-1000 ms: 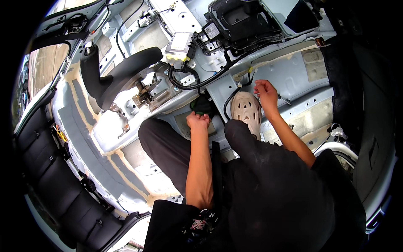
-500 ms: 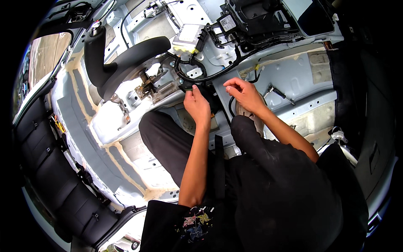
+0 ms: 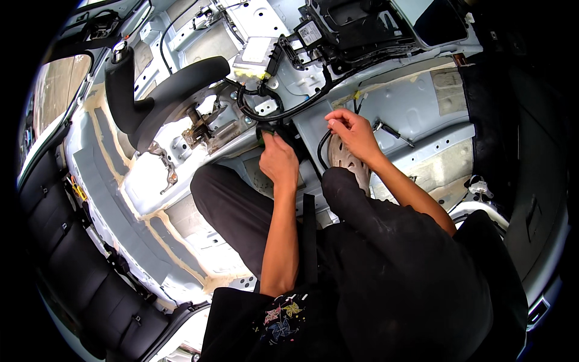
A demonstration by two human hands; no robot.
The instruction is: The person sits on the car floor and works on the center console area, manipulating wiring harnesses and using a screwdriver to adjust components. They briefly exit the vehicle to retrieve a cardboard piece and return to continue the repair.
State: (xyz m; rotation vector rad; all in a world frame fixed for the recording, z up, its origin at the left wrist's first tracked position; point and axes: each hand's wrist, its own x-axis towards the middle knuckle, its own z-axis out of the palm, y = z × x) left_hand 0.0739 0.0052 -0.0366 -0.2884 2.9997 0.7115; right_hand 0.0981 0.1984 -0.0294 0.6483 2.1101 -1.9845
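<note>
My left hand is closed at the dark gap below a looped black wiring harness. Its fingertips press on a small dark thing, too shadowed to name. To its right, my right hand hovers over my pale clog, thumb and forefinger drawn together. Whatever lies between those fingertips, if anything, is too small to see. A black cable curves down beside the clog. Right of that hand, a ratchet wrench rests on the bare grey floor panel.
I sit in a stripped car interior. At the left are a black curved part with a silver-tipped arm and a black seat. Ahead stand a metal module with yellow connectors and a black plastic housing. A white connector hangs at the right.
The whole view has shifted, so the car parts sit a little further left and up. My left fingers have tipped downward into the dark gap. My right thumb and forefinger have come closer together.
</note>
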